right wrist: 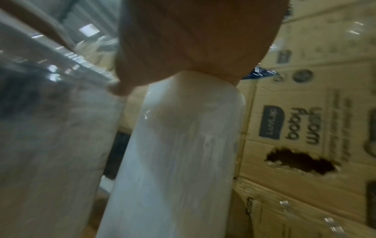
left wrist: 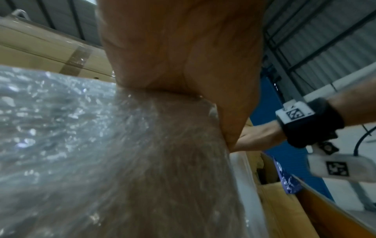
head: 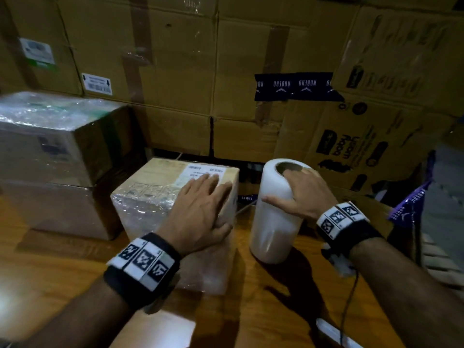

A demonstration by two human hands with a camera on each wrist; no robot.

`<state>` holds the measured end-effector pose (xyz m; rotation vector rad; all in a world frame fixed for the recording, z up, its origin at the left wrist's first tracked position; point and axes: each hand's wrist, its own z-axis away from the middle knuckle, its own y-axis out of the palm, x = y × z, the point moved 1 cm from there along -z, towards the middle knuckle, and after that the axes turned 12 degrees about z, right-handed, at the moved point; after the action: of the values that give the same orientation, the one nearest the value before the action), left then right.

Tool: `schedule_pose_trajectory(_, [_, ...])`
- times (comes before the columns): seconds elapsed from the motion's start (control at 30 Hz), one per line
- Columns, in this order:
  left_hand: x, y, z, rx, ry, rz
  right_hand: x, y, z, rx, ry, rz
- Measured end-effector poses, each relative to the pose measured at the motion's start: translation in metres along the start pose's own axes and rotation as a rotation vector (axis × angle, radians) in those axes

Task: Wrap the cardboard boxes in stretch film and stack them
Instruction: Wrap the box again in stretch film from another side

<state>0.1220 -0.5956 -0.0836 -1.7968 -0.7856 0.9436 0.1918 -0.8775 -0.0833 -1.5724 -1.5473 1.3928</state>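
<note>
On wrapped box (head: 160, 197): left hand (head: 200, 212) flat, fingers straight; right hand (head: 305, 197) grips film roll (head: 276, 222) top.

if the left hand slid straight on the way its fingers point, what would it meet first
The left hand lies flat on the wrapped box, fingers pointing across its white label. Past the far edge, probably the wall of big cartons; depth is unclear.

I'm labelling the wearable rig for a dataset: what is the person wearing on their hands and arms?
Both forearms are bare, no sleeves or gloves. The left hand and right hand each have a black wristband carrying white blocks printed with black square markers. A white device with a thin black cable hangs under the right wrist.
</note>
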Motion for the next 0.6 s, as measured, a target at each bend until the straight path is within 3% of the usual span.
schedule_pose_trajectory(0.07, [0.001,-0.001,0.007,0.039,-0.003,-0.02,-0.01,0.002,0.007,-0.004,-0.075,-0.045])
schedule_pose_trajectory(0.13, [0.004,-0.002,0.012,0.072,0.02,-0.01,-0.015,-0.001,0.01,0.031,-0.104,0.072])
schedule_pose_trajectory(0.23, [0.013,-0.01,0.017,0.101,0.052,0.07,-0.006,-0.009,0.004,0.061,-0.057,0.2])
schedule_pose_trajectory(0.33, [0.03,-0.028,0.025,0.145,0.06,0.193,-0.001,-0.009,0.004,0.004,-0.009,0.129])
schedule_pose_trajectory(0.47, [0.07,-0.042,0.034,0.271,-0.045,0.424,-0.004,-0.003,0.01,-0.051,-0.027,0.135])
schedule_pose_trajectory(0.6, [0.062,-0.063,0.035,0.288,-0.097,0.401,0.02,-0.005,0.005,-0.11,0.03,0.072])
